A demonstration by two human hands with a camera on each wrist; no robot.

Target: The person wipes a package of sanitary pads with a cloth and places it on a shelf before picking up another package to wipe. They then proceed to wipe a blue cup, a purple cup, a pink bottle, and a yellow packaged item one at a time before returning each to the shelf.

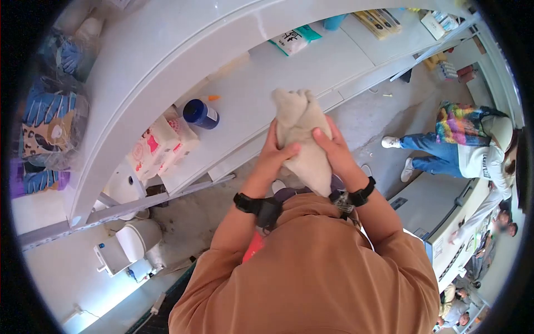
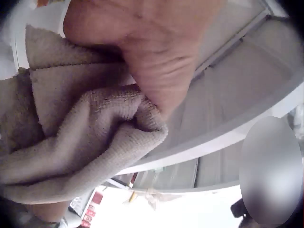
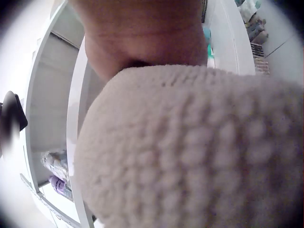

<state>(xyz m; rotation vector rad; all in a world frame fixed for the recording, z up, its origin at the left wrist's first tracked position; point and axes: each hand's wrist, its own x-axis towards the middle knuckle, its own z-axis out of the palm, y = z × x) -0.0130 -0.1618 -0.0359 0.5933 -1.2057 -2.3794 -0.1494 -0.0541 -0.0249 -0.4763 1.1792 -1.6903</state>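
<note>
A beige cloth [image 1: 303, 128], bunched and folded, is held up in front of the chest in the head view. My left hand [image 1: 276, 154] grips its left side, thumb lying on the front. The right hand [image 1: 337, 149] holds the opposite side, its thumb also pressed on the front. In the left wrist view the cloth [image 2: 85, 137] hangs in thick folds below the left hand [image 2: 152, 42]. The textured cloth [image 3: 190, 147] fills much of the right wrist view, under the right hand [image 3: 142, 38], whose fingertips are hidden there.
A white shelf [image 1: 250, 106] holds a dark blue jar [image 1: 201, 114], tissue packs [image 1: 161, 146] and a green-and-white packet [image 1: 295, 40]. Bagged gloves [image 1: 47, 119] lie at the far left. A toilet [image 1: 133, 240] stands lower left. A person in jeans [image 1: 431, 153] is at the right.
</note>
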